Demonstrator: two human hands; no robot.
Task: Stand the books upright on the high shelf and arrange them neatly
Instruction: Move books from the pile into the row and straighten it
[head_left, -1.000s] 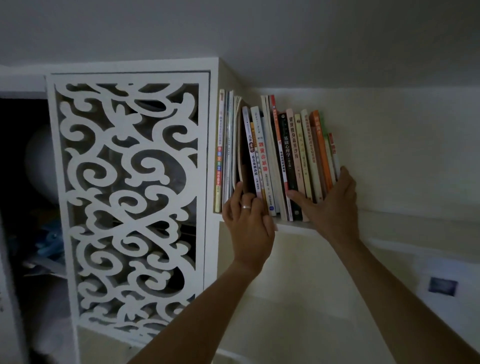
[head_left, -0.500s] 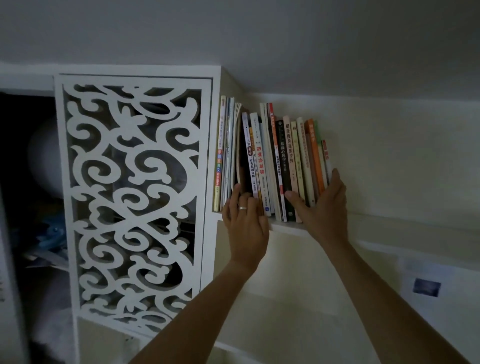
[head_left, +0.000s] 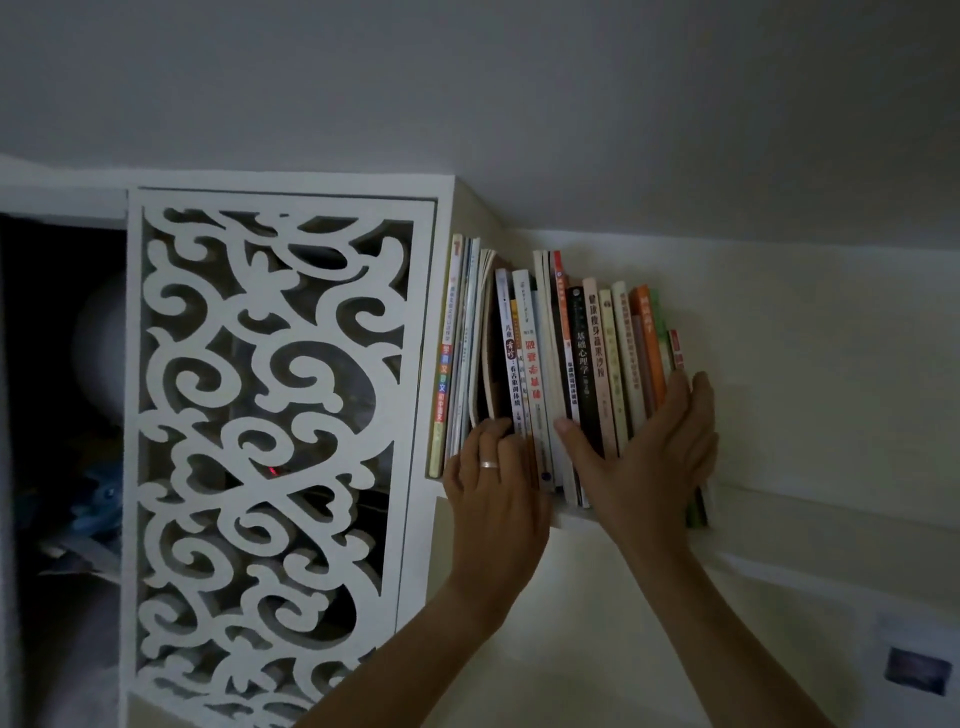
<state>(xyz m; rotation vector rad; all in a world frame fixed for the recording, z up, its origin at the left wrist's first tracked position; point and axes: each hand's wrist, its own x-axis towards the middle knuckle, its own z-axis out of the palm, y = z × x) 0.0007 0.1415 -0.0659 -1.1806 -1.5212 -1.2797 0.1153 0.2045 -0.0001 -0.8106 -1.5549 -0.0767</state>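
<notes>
Straightened since before, glossy thin-spined books (head_left: 582, 364) between both flat hands.

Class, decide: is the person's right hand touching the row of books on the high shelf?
Touching. The head view shows the right hand pressed flat against the row of books, palm over the lower spines.

Right of the right hand's fingers (head_left: 696, 395) the shelf (head_left: 831, 512) lies bare along the wall. Between the left hand's fingers (head_left: 488, 431) and the white fretwork cabinet (head_left: 415, 364) stand thin books (head_left: 457, 343); just above those fingers a dark gap (head_left: 493, 374) splits the row.
</notes>
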